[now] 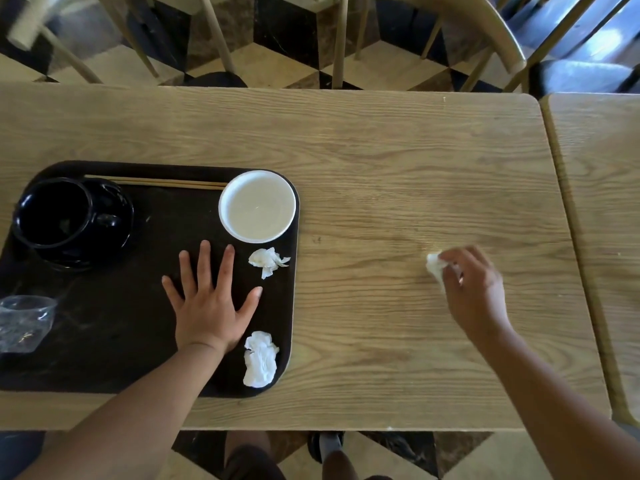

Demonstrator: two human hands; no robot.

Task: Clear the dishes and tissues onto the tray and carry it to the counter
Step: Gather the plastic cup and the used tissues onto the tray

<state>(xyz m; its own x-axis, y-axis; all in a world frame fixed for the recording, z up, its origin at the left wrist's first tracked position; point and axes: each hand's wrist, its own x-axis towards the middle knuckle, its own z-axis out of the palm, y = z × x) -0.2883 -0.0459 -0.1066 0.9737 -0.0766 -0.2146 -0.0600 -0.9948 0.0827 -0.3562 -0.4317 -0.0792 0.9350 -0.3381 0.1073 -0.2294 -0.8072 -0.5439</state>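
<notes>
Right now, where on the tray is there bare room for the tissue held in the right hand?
The tray is bare between the plastic cup and left hand, and between black bowl and white dish. Its right edge is crowded: two tissues. The right hand pinches a third tissue.

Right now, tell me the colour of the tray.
Dark brown, nearly black tray; head view.

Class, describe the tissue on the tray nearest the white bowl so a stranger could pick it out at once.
Find the dark tray on the wooden table. At its right edge sits a white bowl; just below it lies a small crumpled tissue. It is smaller and flatter than the tissue wad at the tray's near corner.
</notes>
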